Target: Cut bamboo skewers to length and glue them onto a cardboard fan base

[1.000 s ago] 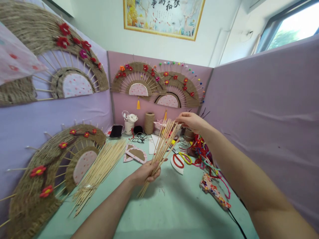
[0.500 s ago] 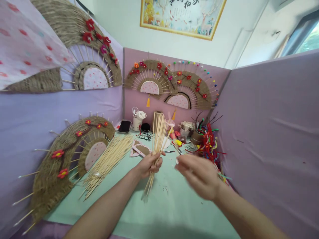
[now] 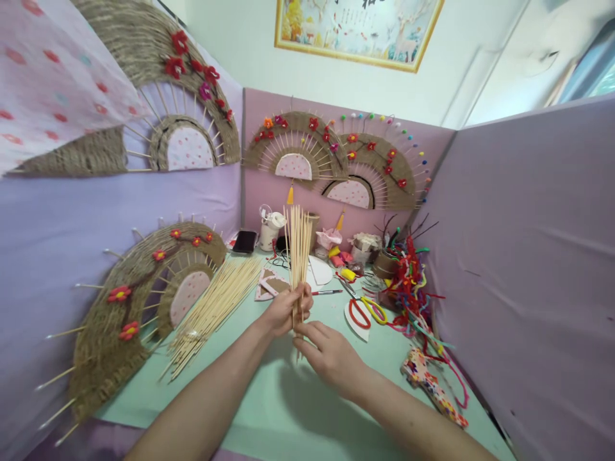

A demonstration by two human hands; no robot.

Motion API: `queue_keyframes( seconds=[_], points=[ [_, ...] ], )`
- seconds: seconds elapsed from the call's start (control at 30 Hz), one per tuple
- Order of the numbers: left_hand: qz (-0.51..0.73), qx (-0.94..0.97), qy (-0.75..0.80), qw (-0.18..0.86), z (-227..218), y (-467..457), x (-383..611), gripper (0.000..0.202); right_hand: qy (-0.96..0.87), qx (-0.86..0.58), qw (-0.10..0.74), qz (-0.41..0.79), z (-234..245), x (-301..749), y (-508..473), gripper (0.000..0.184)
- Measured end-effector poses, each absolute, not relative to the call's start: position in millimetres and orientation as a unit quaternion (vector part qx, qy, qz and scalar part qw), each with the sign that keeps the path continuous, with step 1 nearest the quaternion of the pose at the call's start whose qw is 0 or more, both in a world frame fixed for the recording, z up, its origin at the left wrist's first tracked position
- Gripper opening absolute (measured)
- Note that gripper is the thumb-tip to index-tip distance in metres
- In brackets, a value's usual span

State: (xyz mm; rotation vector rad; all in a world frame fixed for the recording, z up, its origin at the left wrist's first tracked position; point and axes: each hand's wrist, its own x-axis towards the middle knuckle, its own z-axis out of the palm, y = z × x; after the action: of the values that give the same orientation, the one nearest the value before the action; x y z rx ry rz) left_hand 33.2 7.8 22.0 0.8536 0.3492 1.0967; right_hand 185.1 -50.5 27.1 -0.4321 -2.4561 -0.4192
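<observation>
My left hand [image 3: 287,308] is wrapped round the middle of a bundle of thin bamboo sticks [image 3: 298,246], which stands nearly upright over the table. My right hand [image 3: 329,353] is at the bundle's lower end, just below the left, its thumb and fingers closed on the sticks there. To the left, a larger pile of bamboo sticks [image 3: 218,298] lies slantwise on the green tabletop [image 3: 250,410]. Right of the bundle are red and yellow-handled scissors [image 3: 365,307], partly over a white cut-out piece [image 3: 355,328].
Twine-woven fans with red flowers, one [image 3: 144,282] at lower left, line the purple partitions. Behind the bundle stand a white container [image 3: 270,232] and a dark phone [image 3: 245,242]. Colourful pipe cleaners [image 3: 410,275] and a flower-patterned hot glue gun [image 3: 432,381] occupy the right side.
My right hand has come left and down from beside the bundle to its lower end. The sticks, loosely fanned before, now stand straighter and closer together. The scissors and glue gun have come into sight.
</observation>
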Motion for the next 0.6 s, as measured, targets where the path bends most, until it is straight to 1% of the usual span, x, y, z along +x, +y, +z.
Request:
queue_keyframes(
  seconds=[0.07, 0.13, 0.23, 0.27, 0.3, 0.37, 0.4, 0.43, 0.5, 0.6],
  points=[
    [0.524, 0.406, 0.149, 0.733, 25, 7, 34, 0.040, -0.920, -0.177, 0.334, -0.103, 30, 188, -50, 0.025],
    [0.547, 0.430, 0.151, 0.703, 26, 4, 37, 0.042, -0.894, -0.203, 0.398, -0.034, 34, 193, -46, 0.031],
    [0.550, 0.478, 0.163, 0.665, 25, -1, 45, 0.040, -0.794, -0.295, 0.525, 0.085, 40, 198, -31, 0.023],
    [0.537, 0.498, 0.166, 0.660, 23, -2, 48, 0.039, -0.758, -0.320, 0.551, 0.138, 44, 199, -25, 0.024],
    [0.522, 0.520, 0.170, 0.654, 21, -4, 51, 0.039, -0.732, -0.330, 0.562, 0.202, 48, 198, -18, 0.031],
    [0.492, 0.570, 0.186, 0.631, 14, -5, 56, 0.039, -0.709, -0.296, 0.539, 0.345, 59, 195, -5, 0.051],
    [0.481, 0.594, 0.201, 0.613, 11, -4, 59, 0.039, -0.699, -0.274, 0.523, 0.404, 65, 192, -1, 0.057],
    [0.471, 0.614, 0.219, 0.595, 7, -4, 60, 0.038, -0.688, -0.264, 0.506, 0.448, 70, 189, 2, 0.059],
    [0.451, 0.638, 0.253, 0.570, 2, -2, 62, 0.035, -0.658, -0.264, 0.495, 0.503, 77, 184, 4, 0.054],
    [0.430, 0.649, 0.264, 0.569, -4, 1, 61, 0.028, -0.613, -0.271, 0.507, 0.541, 77, 179, 2, 0.035]
  ],
)
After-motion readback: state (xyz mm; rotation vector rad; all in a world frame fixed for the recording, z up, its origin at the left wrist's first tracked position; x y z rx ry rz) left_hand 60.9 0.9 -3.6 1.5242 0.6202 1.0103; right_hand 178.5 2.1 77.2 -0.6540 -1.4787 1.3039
